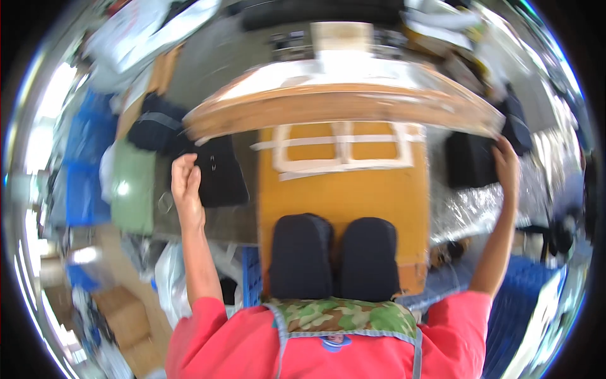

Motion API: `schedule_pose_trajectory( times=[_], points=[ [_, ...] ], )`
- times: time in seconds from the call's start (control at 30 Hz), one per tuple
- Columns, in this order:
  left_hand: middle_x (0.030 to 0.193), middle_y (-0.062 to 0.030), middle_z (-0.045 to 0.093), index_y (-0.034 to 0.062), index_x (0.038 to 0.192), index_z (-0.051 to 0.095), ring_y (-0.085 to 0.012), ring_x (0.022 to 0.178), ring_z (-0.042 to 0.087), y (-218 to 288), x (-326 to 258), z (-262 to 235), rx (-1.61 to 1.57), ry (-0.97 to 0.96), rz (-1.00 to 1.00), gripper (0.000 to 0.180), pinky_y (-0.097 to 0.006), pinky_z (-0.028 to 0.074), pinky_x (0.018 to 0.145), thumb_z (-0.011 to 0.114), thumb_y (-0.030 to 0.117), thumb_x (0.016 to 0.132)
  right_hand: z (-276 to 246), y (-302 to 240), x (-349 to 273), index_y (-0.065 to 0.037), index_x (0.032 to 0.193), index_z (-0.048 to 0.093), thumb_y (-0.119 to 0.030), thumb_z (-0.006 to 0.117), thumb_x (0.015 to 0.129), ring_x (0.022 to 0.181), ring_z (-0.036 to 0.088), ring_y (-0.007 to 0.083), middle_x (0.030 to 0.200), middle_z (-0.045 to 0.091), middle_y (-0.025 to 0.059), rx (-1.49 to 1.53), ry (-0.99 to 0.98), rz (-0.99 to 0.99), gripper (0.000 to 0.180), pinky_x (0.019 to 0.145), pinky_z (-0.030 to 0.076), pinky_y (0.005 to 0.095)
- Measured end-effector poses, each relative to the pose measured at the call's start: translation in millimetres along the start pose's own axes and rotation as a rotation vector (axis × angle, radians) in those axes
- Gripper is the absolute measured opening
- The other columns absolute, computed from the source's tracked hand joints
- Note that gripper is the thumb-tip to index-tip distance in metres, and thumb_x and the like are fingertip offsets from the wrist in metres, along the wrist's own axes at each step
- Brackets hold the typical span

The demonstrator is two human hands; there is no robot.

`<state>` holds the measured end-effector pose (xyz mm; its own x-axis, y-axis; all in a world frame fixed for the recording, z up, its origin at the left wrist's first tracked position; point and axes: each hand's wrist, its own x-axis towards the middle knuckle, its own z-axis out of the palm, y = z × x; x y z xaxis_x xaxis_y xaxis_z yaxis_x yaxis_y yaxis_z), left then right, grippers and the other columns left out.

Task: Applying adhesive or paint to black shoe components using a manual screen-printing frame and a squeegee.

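Right hand (pixel 507 165) closes its grip on the right end of a large wooden board (pixel 341 104), fingers curled up over the edge where the board's clear plastic wrap shows; the arm reaches up from the lower right in a red sleeve. Left hand (pixel 186 183) is raised near the board's left end, just below it and, as far as the blur allows, not touching it; its fingers are loosely curled toward the palm and pinch nothing. The board hangs tilted above the tabletop (pixel 344 202), its long brown edge facing the camera and its pale top face catching the light, spanning from above the left hand to the right hand. Beneath it lies an orange-yellow surface with a white frame (pixel 341 151) of flat strips resting toward its far edge; two dark padded cushions (pixel 334 256) stand side by side at its near edge, just in front of the person's camouflage-patterned apron (pixel 344 316). A black bag (pixel 218 174) lies off the left edge of the orange surface, beside the left hand; a green sheet (pixel 134 186) and blue crates (pixel 85 170) sit further left; crinkled clear plastic (pixel 470 205) lies off the right edge, under the right forearm.
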<state>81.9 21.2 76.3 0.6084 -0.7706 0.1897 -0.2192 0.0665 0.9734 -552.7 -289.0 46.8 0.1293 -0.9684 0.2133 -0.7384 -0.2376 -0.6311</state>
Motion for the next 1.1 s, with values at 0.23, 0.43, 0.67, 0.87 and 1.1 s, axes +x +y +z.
schedule_pose_trajectory(
  times=[0.23,0.43,0.67,0.87,1.1],
  points=[
    [0.119,-0.003,0.06,0.0061,0.115,0.06,-0.0151,0.12,0.05,15.9,20.7,-120.9,0.156,0.241,0.092,0.021,-0.03,0.034,0.105,0.058,0.009,0.095,-5.2,-18.1,-23.7,-0.006,0.149,0.036,-0.044,0.071,0.086,0.136,0.037,0.0356,0.146,0.039,0.0214,-0.297,-0.12,0.055,0.081,0.112,0.029,0.0436],
    [0.102,0.0007,0.062,0.0066,0.107,0.062,-0.0114,0.098,0.057,-12.0,66.2,-105.5,0.417,0.06,0.027,0.017,-0.027,0.043,0.09,0.056,0.002,0.093,4.0,-37.6,-37.7,-0.006,0.151,0.03,-0.03,0.075,0.07,0.132,0.04,0.0389,0.141,0.041,0.0235,-0.307,-0.188,0.066,0.096,0.111,0.032,0.0453],
    [0.093,-0.0104,0.058,0.005,0.099,0.061,-0.0282,0.091,0.057,-36.7,72.3,-85.8,0.937,0.051,0.408,0.023,-0.037,0.046,0.084,0.056,-0.009,0.081,5.9,-135.8,-85.9,-0.007,0.144,0.043,-0.025,0.081,0.071,0.129,0.046,0.0351,0.14,0.049,0.0165,-0.298,-0.039,-0.235,0.084,0.109,0.034,0.0472],
    [0.099,-0.0134,0.057,0.0089,0.101,0.06,-0.0357,0.099,0.056,-41.9,78.9,-90.1,1.091,-0.03,0.454,0.022,-0.043,0.046,0.088,0.058,-0.004,0.083,53.6,-246.0,-160.5,-0.002,0.13,0.054,-0.021,0.082,0.067,0.116,0.054,0.036,0.125,0.057,0.016,-0.105,-0.614,-0.474,0.072,0.102,0.039,0.0444],
    [0.121,-0.0155,0.059,0.007,0.119,0.06,-0.0336,0.111,0.057,13.0,48.6,-56.4,1.153,-0.08,0.494,0.033,-0.041,0.045,0.095,0.053,-0.002,0.088,68.9,-270.6,-179.6,-0.003,0.127,0.054,-0.014,0.079,0.069,0.113,0.053,0.0337,0.121,0.055,0.0139,-0.135,-0.597,-0.512,0.065,0.099,0.04,0.0441]
  ],
)
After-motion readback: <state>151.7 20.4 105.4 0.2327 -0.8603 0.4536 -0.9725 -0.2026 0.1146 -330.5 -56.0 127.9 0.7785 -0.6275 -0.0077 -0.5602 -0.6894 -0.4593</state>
